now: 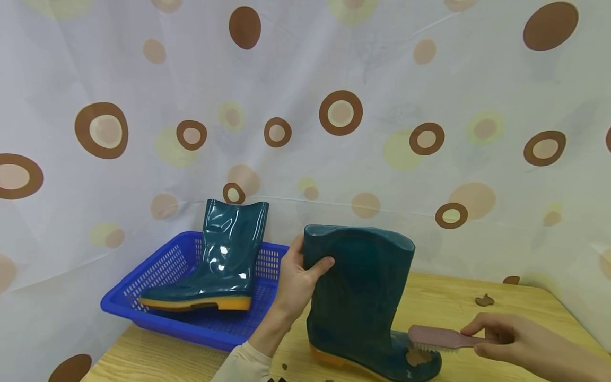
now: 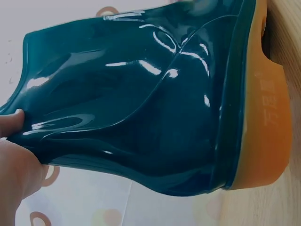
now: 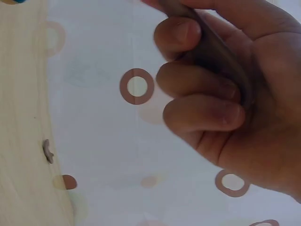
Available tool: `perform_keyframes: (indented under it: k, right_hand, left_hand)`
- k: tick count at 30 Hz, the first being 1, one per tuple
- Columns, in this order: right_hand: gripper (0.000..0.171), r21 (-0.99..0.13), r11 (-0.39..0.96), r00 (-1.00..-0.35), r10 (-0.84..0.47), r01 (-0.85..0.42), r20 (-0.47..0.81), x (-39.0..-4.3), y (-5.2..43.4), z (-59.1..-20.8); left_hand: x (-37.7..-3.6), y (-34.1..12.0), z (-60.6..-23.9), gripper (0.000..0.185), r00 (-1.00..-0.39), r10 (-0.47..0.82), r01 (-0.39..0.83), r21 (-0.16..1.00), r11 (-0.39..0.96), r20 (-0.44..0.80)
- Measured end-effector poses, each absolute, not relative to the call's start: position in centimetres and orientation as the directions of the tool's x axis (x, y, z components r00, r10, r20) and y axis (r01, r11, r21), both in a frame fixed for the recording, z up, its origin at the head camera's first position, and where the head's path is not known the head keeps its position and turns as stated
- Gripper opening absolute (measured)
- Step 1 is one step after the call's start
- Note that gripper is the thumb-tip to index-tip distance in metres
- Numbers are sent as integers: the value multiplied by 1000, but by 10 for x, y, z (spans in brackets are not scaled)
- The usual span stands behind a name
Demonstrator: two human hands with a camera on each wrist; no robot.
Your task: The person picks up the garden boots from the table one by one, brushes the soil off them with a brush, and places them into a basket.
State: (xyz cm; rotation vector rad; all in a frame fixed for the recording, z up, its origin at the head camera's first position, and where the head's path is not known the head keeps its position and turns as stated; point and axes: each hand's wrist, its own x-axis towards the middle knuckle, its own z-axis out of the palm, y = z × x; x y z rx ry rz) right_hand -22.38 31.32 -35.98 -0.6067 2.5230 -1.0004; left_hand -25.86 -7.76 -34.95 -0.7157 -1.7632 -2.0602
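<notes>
A dark green rubber boot with a yellow-orange sole stands on the table, toe to the right. My left hand grips the back of its shaft near the top rim, thumb on the outside. In the left wrist view the boot's heel touches the wood. My right hand holds a brush by its handle, fingers curled round it. The bristles point down at a brown mud patch on the boot's toe; whether they touch it is hard to tell.
At the left, a blue plastic basket holds a second green boot. A brown clump lies on the wooden table at the back right, with small crumbs near the front. A spotted white curtain hangs behind.
</notes>
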Motion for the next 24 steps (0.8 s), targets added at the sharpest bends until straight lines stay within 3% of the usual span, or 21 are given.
perform_keyframes:
  k: [4,11,17,24]
  right_hand:
    - [32,-657,698,-865,-483,-285,-138,-228,305,-360]
    - [30,-714,608,-837,-544,-348,-55,-235,300,-365]
    - [29,-601,678,-879,-468,-423,91,-235,297,-369]
    - [28,-556,705,-889,-429,-439,158,-235,302,-372]
  left_hand:
    - [-259,-78,-349,40,-822,35,548,807,-222,568]
    - [-255,-81,-341,37,-827,-87,557,787,-263,556]
    - [-256,-88,-335,37,-804,-191,593,741,-314,563]
    - [-254,-92,-330,41,-775,-183,627,700,-342,605]
